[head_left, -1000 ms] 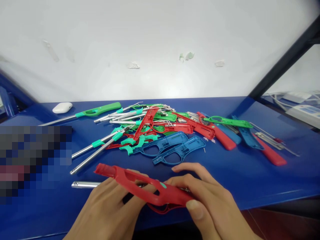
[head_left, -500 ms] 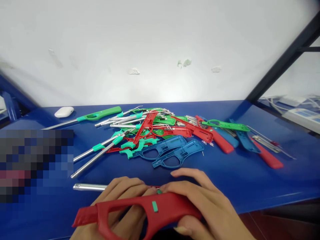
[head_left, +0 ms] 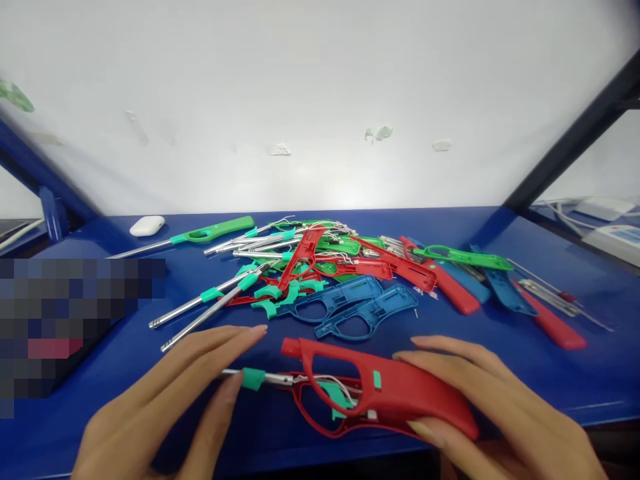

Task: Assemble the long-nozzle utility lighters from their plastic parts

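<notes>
In the head view, a red handle shell half (head_left: pixel 415 383) of a long-nosed lighter lies skewed over a second red shell half (head_left: pixel 320 427). White wires and a turquoise trigger (head_left: pixel 336 399) show between the two. My right hand (head_left: pixel 500 400) grips the shell's butt end, thumb at the near edge and fingers on top. To the left, a silver tube (head_left: pixel 273 378) with a turquoise collar (head_left: pixel 253 379) sticks out of the lower half. My left hand (head_left: pixel 185 393) is around the tube's far part, thumb and fingers apart, the thumb tip close to it; contact is unclear.
Beyond my hands lies a pile of loose lighter parts, with blue shell halves (head_left: pixel 367 317) at its front. An assembled green lighter (head_left: pixel 220 229) and a white case (head_left: pixel 147 226) sit at the back left. Red handles (head_left: pixel 553 317) lie right. A white wall stands behind.
My left hand has moved left and spread its fingers. The upper red shell half has shifted right and away from me, uncovering the wires, trigger and lower half.
</notes>
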`<state>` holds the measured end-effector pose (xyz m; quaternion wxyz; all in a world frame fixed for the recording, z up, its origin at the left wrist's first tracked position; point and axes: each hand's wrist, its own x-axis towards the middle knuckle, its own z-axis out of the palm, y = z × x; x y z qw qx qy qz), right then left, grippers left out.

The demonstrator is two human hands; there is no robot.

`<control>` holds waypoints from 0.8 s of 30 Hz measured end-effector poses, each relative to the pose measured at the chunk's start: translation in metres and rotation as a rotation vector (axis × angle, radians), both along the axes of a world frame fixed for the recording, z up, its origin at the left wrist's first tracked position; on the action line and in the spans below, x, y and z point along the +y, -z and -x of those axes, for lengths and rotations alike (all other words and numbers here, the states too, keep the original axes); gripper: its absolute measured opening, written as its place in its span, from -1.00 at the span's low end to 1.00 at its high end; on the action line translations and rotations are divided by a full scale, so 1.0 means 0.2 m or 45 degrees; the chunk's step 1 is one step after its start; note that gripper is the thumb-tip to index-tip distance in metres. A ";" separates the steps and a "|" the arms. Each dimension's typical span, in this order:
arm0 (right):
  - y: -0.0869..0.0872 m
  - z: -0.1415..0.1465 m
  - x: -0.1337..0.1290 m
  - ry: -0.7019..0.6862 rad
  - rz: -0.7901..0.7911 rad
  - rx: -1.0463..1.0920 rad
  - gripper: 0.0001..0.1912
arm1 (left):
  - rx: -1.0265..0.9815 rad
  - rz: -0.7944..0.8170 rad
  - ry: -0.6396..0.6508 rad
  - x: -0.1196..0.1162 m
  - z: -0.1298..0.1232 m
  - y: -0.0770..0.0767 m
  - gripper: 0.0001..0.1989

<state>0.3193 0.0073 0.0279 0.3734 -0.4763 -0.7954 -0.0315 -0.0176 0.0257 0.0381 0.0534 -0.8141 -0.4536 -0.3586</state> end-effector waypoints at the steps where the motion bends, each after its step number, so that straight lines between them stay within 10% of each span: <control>1: 0.02 -0.02 -0.01 -0.021 -0.009 -0.027 -0.66 | 0.029 -0.010 0.029 0.00 -0.01 -0.01 -0.64; 7: 0.07 -0.03 -0.01 -0.070 0.022 -0.094 -0.64 | 0.237 0.015 0.294 0.03 -0.07 0.02 -0.59; 24: 0.00 0.05 0.01 -0.016 -0.157 -0.242 -0.65 | 0.248 0.069 0.366 0.08 -0.05 -0.01 -0.66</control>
